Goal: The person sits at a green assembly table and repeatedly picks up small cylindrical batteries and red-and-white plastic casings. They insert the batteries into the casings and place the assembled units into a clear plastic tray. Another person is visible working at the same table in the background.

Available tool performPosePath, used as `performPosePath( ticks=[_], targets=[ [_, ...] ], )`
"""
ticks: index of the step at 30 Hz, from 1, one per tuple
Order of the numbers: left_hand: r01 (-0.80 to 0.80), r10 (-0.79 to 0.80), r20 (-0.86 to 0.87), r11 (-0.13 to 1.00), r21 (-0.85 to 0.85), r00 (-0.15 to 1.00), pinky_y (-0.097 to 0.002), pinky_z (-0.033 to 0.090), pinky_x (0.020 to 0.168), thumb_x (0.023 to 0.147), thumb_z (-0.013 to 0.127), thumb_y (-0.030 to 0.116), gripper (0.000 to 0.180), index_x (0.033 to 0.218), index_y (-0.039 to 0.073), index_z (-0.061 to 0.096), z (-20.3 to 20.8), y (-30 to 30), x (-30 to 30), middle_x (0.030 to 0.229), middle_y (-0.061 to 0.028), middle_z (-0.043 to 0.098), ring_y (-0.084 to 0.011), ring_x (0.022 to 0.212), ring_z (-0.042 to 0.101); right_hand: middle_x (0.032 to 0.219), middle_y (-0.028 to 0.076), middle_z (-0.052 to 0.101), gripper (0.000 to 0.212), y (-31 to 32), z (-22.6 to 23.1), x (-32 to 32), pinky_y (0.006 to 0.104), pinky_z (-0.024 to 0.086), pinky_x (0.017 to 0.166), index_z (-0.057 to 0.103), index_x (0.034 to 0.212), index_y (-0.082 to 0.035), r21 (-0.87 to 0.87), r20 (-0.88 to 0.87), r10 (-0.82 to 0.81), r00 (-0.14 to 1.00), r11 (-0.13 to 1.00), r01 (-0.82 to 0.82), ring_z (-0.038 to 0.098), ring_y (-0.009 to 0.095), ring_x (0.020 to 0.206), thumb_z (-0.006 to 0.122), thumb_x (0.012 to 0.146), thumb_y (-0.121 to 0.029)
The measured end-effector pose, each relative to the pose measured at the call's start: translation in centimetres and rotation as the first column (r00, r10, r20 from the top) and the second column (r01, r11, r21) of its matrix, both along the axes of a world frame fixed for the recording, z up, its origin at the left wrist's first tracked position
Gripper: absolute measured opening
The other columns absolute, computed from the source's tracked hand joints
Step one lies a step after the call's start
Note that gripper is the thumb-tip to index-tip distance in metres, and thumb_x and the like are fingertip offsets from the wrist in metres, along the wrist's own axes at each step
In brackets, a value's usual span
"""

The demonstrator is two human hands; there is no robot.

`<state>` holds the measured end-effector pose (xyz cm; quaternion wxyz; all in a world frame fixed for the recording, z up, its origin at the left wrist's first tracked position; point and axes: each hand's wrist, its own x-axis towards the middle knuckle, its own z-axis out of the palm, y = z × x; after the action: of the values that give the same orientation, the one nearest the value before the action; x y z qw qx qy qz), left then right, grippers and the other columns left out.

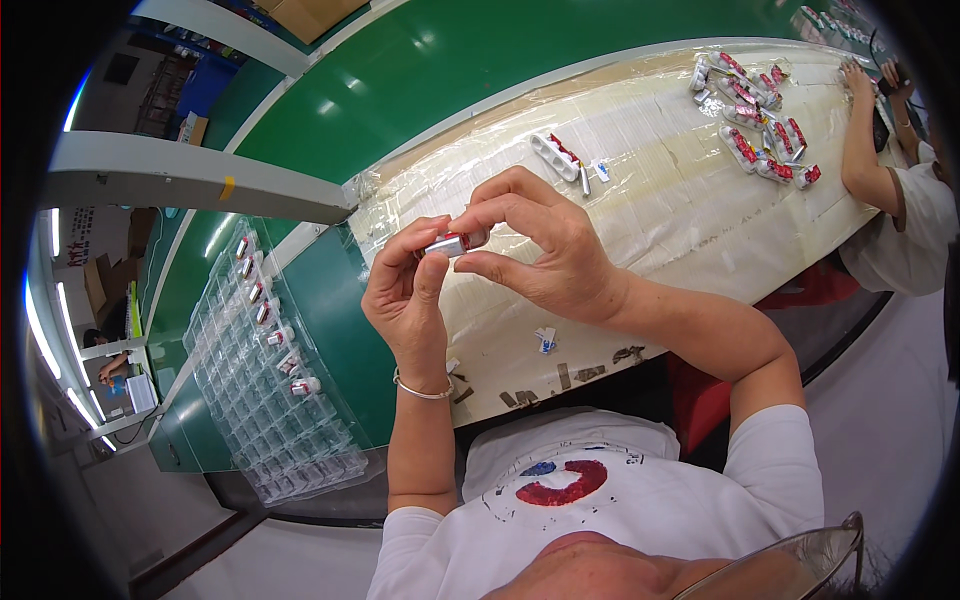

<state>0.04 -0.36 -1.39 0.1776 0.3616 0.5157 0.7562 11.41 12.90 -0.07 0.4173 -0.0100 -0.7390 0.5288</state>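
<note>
Closely pinched between the fingertips of both hands, a small silver-and-red piece is held up in front of the wearer's body, above the left part of a covered worktop. The left hand has its thumb and curled fingers clamped on the piece's left end; the right hand meets it from the other side, thumb and bent fingers pinching the right end. Those fingers hide much of it, so its full outline cannot be told.

Its shiny silver side looks like smooth, hard metal, so it is probably stiff, light enough for a fingertip hold, and a little slippery. The red part may be a thin covering that could scuff under a hard squeeze; whether anything on it is fragile cannot be told. The surest hold would seem to be thumb and forefinger across the silver sides, with light, even pressure.

A pale band circles the left wrist. Beyond the hands, on the cream worktop under clear film, lie a white holder edged with red and, just beside it, a silver cylinder. To the left, a clear plastic tray has red-and-silver pieces along its right edge. Far right, a white-and-red cluster lies near a co-worker's arm.
</note>
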Motion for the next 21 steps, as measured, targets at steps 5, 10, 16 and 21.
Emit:
performPosePath(
  ticks=[5,10,16,21],
  targets=[
    [0.001,-0.001,-0.041,1.0,0.008,0.999,-0.0345,0.051,0.099,0.093,0.07,0.012,0.026,0.113,-0.003,0.064,-0.1,0.1,0.2,0.119,-0.0168,0.066,-0.0231,0.111,0.064,0.103,0.009,0.06,0.026,0.0,0.1,0.2,0.0274,0.053,0.075,0.069,0.104,-0.003,-0.028,-0.002,0.02,1.0,0.999,-0.02,0.064,0.016,0.087,0.08,0.081,-0.007],
    [0.004,-0.001,-0.13,1.0,0.026,0.992,-0.0337,0.053,0.096,0.087,0.074,0.0,0.032,0.117,-0.004,0.064,-0.1,-0.2,0.0,0.117,-0.0152,0.065,-0.0229,0.111,0.064,0.101,0.008,0.061,0.031,0.8,0.8,0.1,0.0291,0.053,0.075,0.07,0.111,-0.004,0.064,-0.027,0.042,0.999,0.997,-0.04,0.063,0.019,0.089,0.078,0.081,-0.004],
    [-0.092,0.078,-0.216,0.994,-0.054,0.973,-0.0292,0.054,0.091,0.082,0.075,-0.008,0.038,0.118,-0.003,0.063,0.2,0.1,0.3,0.115,-0.0131,0.067,-0.019,0.106,0.065,0.095,0.007,0.064,0.027,2.3,0.9,0.1,0.0333,0.052,0.072,0.072,0.108,-0.01,0.338,0.004,-0.064,0.998,0.939,0.059,0.062,0.023,0.086,0.076,0.082,-0.009],
    [-0.248,0.145,-0.535,0.961,-0.125,0.832,-0.0265,0.055,0.076,0.08,0.076,-0.008,0.033,0.111,0.001,0.068,1.0,0.3,0.4,0.102,-0.0086,0.072,-0.0149,0.086,0.066,0.09,0.007,0.065,0.024,2.8,1.0,0.2,0.0338,0.053,0.072,0.071,0.103,-0.007,0.484,0.028,-0.093,0.995,0.872,0.068,0.062,0.024,0.085,0.076,0.08,-0.007]
  ],
)
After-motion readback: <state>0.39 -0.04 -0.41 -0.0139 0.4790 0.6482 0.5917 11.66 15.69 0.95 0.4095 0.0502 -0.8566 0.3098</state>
